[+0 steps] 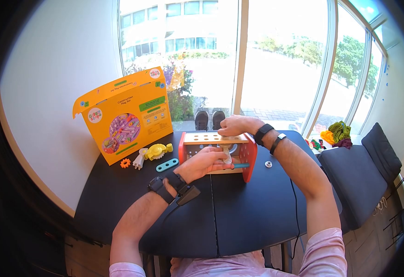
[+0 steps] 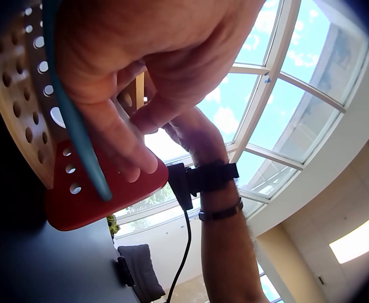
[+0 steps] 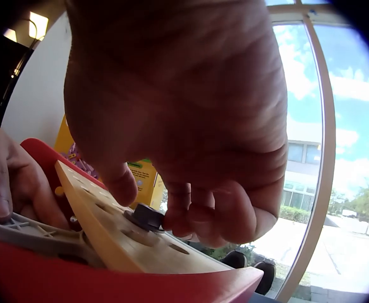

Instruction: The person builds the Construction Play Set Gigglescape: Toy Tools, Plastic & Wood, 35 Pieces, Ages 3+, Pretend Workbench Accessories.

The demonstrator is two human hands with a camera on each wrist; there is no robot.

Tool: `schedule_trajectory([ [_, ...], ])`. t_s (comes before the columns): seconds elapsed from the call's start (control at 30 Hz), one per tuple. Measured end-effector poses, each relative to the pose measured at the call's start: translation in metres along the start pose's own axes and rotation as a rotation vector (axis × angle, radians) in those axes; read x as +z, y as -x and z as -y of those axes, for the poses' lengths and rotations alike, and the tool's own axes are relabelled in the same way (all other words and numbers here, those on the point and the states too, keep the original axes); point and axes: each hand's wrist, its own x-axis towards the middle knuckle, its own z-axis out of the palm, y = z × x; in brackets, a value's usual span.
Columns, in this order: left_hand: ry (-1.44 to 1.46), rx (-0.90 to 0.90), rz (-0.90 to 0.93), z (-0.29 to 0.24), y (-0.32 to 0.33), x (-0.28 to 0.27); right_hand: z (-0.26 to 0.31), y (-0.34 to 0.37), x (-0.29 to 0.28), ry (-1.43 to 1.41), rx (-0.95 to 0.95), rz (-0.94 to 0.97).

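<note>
A toy workbench has a wooden top board (image 1: 196, 137) with round holes and red side panels (image 1: 249, 159). My right hand (image 1: 235, 126) is over the top board, its thumb and fingertips pinching a grey hex-headed bolt (image 3: 148, 218) that stands at one of the holes. Below the board, my left hand (image 1: 206, 162) grips a grey-white plastic piece (image 1: 227, 156) with a ribbed surface, partly hidden by the fingers. A teal bar (image 2: 83, 148) runs across the bench front, close beside the left fingers.
Left of the bench lie a teal strip with holes (image 1: 167, 165), a yellow toy piece (image 1: 156, 151), a grey-white piece (image 1: 139, 158) and an orange gear (image 1: 125, 163). Behind them stands a yellow box (image 1: 128, 115). A small white round part (image 1: 268, 164) sits to the right, near a cable (image 1: 297, 217).
</note>
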Motion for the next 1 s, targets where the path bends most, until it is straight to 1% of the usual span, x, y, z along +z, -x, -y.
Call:
schedule_trajectory([
  [0.07,0.001,0.005,0.008,0.001,-0.001,-0.001,-0.001,-0.002,-0.002,-0.010,0.003,0.058],
  [0.17,-0.002,0.008,0.012,0.001,0.000,-0.001,0.001,-0.003,0.001,0.037,0.018,0.001],
  [0.27,-0.006,0.005,0.009,0.000,0.001,0.001,-0.001,0.000,0.000,0.004,-0.053,-0.021],
  [0.37,-0.004,0.013,0.002,-0.001,0.005,0.005,0.003,0.002,-0.006,0.037,0.043,0.070],
  [0.47,-0.001,0.018,0.003,-0.002,0.006,0.006,0.000,-0.001,0.002,0.002,-0.010,-0.028],
  [0.57,-0.001,0.020,0.007,-0.002,0.006,0.005,-0.001,-0.002,-0.002,0.046,0.035,0.053],
  [0.67,0.003,0.018,0.006,-0.003,0.007,0.007,0.001,0.002,0.001,0.014,0.023,-0.040],
  [0.77,0.004,0.015,0.005,-0.003,0.008,0.008,-0.001,-0.002,-0.001,0.018,-0.027,0.032],
  [0.87,0.000,0.010,0.007,-0.004,0.008,0.008,0.003,0.002,-0.003,0.047,0.079,0.033],
  [0.97,-0.008,0.012,0.005,-0.004,0.009,0.008,-0.001,0.000,0.002,0.011,-0.035,-0.022],
  [1.0,-0.012,0.013,0.003,-0.004,0.009,0.008,-0.003,-0.002,0.003,0.023,-0.009,-0.004],
])
